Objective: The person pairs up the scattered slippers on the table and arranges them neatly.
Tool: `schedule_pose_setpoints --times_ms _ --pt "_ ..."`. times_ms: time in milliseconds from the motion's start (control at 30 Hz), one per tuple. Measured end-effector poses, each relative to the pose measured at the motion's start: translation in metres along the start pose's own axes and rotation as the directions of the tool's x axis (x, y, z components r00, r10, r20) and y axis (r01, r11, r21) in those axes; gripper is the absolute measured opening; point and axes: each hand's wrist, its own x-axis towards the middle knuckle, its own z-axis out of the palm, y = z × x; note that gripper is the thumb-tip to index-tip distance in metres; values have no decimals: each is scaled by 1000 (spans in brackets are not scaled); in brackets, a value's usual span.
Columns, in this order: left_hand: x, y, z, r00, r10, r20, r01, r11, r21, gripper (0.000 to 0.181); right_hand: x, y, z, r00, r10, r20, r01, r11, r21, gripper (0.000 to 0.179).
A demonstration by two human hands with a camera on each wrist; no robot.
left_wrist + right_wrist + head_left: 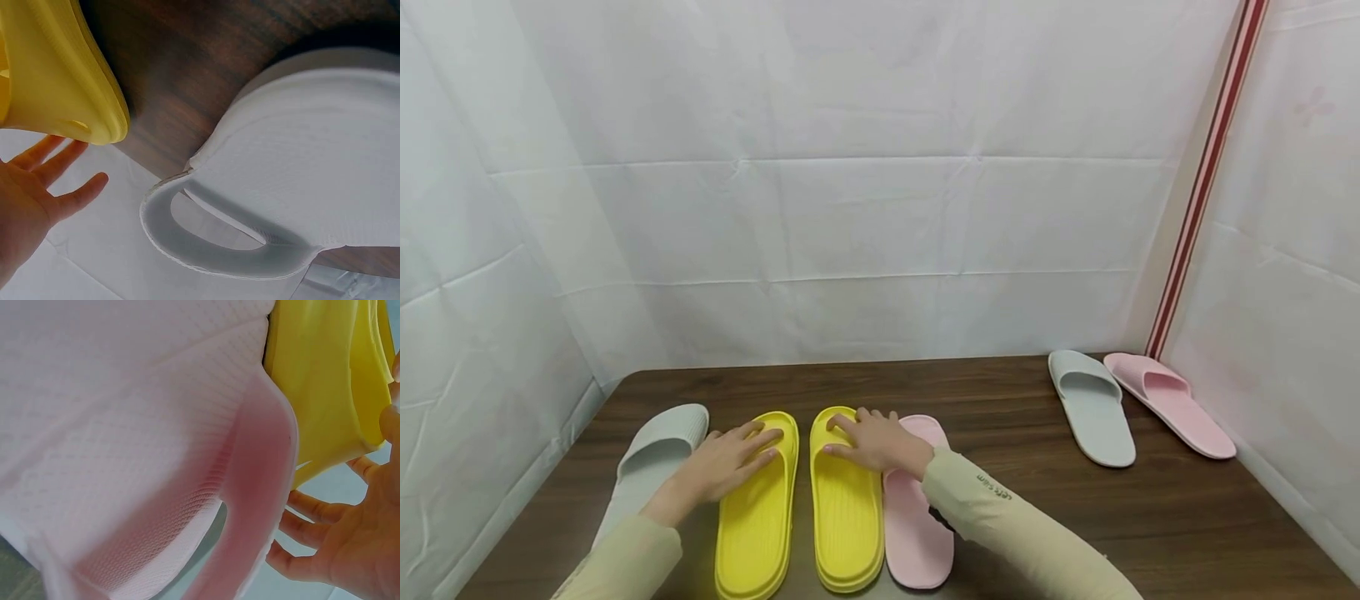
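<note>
Two yellow slippers lie side by side, toes away from me. My left hand [718, 462] rests over the strap of the left yellow slipper [752, 533], its fingers spread. On the strap of the right yellow slipper [847, 525] lies my right hand [876, 442], thumb and fingers apart. A pink slipper [920, 542] sits close along that slipper's right side, partly under my right wrist. Left of my left hand is a pale grey slipper [651, 458], partly hidden by the forearm. In the left wrist view, fingertips meet the yellow strap's edge [94, 128].
At the back right, another pale grey slipper [1097, 425] and another pink slipper [1183, 412] lie angled, toe ends close together. All stand on a dark wooden table [1000, 400]. White sheeting [865, 217] encloses the back and sides, with a red-striped strip [1206, 179] in the right corner.
</note>
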Motion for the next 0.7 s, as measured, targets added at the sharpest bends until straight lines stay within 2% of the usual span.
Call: schedule_pose_setpoints --times_ms 200,467,533,600,700 --pt "-15 6 -1 996 51 -78 -48 998 41 43 -11 -2 0 999 -36 -30 36 999 -5 49" --pt "-45 19 -3 971 162 -176 -125 972 200 48 -43 -6 -3 982 -153 -109 141 984 -107 48" --pt "-53 23 -3 956 211 -204 -159 957 243 50 -55 -9 -3 974 -194 -114 177 974 -140 49" --pt "-61 28 -2 946 255 -199 -200 945 260 50 -67 -12 -3 964 -238 -117 215 960 -179 50" --pt "-73 33 4 918 349 -187 -280 906 318 48 -82 -16 0 942 -310 -127 273 930 -247 51"
